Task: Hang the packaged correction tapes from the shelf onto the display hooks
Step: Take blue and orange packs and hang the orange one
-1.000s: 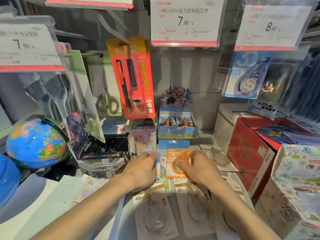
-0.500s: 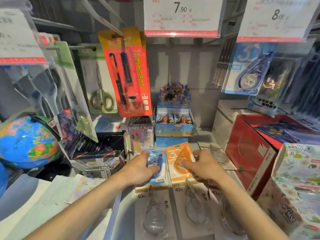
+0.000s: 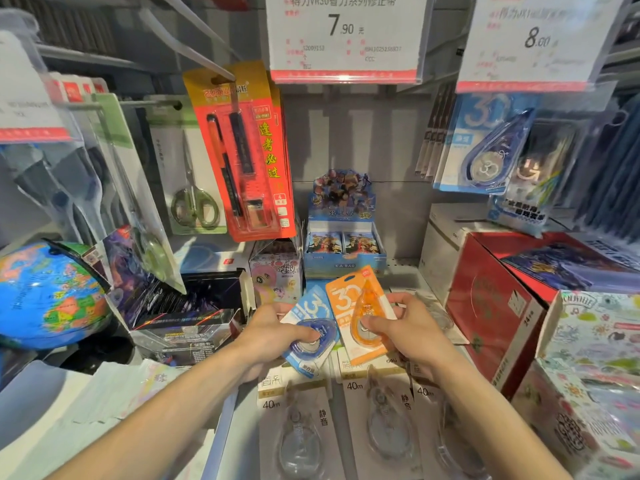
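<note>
Above a cluttered shop shelf, seen from the head camera, two bare hands each hold up a carded correction tape. The left hand pinches a blue correction tape pack, thumb on the front of the blister and fingers curled behind the card; the pack tilts to the left. The right hand pinches an orange correction tape pack, thumb on the blister and fingers wrapped behind its right edge; the pack stands nearly upright. The two packs sit just beside each other, the blue one lower.

Below the hands, three pale 40m correction tape packs lie flat on the shelf in a row. Behind the hands stands a blue trading-card display box. Upper right, a blue correction tape pack hangs under a price tag reading 8.00. Upper centre is a price tag reading 7.90. A globe sits at the far left, a red box to the right.
</note>
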Available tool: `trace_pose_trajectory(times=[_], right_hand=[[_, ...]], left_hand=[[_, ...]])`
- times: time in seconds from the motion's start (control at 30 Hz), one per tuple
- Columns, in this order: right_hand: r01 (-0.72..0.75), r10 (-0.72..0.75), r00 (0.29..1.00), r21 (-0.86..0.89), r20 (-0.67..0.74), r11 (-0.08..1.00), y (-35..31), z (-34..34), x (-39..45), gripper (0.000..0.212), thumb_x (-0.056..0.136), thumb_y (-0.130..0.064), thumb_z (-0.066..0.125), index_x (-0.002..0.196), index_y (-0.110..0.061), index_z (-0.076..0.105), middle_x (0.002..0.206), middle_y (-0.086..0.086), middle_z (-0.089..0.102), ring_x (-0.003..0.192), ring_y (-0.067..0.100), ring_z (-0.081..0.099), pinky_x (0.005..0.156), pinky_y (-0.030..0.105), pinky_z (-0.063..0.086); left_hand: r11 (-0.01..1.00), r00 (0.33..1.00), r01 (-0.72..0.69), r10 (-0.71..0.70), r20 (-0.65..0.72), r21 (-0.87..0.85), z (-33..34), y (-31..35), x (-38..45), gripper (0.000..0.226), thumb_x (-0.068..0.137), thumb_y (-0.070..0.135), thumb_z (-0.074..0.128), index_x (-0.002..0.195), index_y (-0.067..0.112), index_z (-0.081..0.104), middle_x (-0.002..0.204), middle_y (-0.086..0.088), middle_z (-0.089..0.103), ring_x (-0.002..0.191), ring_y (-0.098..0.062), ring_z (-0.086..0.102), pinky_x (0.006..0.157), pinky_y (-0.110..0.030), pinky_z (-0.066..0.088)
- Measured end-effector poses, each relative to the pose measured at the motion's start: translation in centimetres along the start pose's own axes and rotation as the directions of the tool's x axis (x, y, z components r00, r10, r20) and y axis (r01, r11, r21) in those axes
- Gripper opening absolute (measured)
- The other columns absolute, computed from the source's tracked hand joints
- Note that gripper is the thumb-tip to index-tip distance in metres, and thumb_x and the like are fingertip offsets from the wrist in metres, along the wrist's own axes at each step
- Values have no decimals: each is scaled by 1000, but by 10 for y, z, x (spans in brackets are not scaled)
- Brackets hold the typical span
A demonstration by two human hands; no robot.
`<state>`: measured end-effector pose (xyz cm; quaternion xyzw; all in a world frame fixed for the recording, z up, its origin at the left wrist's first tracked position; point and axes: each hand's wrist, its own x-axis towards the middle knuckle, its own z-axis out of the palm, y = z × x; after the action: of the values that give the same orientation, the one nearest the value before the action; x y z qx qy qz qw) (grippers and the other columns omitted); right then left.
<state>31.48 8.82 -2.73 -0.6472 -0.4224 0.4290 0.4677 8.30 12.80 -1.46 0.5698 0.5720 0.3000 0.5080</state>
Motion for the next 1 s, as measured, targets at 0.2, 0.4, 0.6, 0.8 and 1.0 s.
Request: trace_pose_trajectory(times=[0.2, 0.4, 0.6, 0.8, 1.0], right_hand=[[42, -41, 999, 71, -22, 997, -8, -5, -21, 46, 85, -8, 83, 122, -13, 56, 90, 0, 81, 54, 1, 71, 44, 15, 48], [142, -139, 989, 81, -42, 987, -31, -11, -59, 43, 86, -12, 83, 121, -19, 58, 90, -3, 84, 70, 13, 80, 52, 20, 56], [293, -287, 955, 87, -78, 952, -58, -22, -104, 43, 87, -11, 82, 121, -23, 58, 97, -2, 84, 77, 15, 81, 57, 19, 57], [405, -396, 911, 78, -112, 911, -78, -51, -140, 44, 88, -8, 79, 123, -21, 55, 103, 2, 83, 85, 24, 82, 64, 31, 62], [479, -470, 874, 58, -125, 876, -85, -101, -161, 44, 88, -11, 79, 124, -22, 55, 105, 2, 83, 92, 23, 81, 69, 32, 64]], left_hand=[[992, 999, -47, 44, -24, -116, -7, -2, -8, 53, 73, 7, 89, 109, 18, 52, 73, 8, 80, 66, -10, 78, 51, -23, 56], [958, 983, -182, 179, -31, -221, -10, 9, -40, 51, 75, 6, 87, 114, 17, 57, 83, 9, 82, 72, -9, 78, 57, -22, 57], [880, 943, -316, 331, -18, -354, -17, 32, -79, 44, 78, -3, 82, 114, 11, 61, 89, 3, 83, 74, -11, 79, 56, -18, 56], [834, 894, -419, 448, -1, -359, -16, 61, -107, 46, 78, 2, 83, 115, 16, 61, 97, 3, 83, 84, -16, 80, 60, -22, 60], [774, 836, -524, 548, -38, -356, 2, 87, -132, 45, 80, 7, 83, 117, 18, 61, 103, 1, 82, 88, -19, 80, 63, -19, 59]])
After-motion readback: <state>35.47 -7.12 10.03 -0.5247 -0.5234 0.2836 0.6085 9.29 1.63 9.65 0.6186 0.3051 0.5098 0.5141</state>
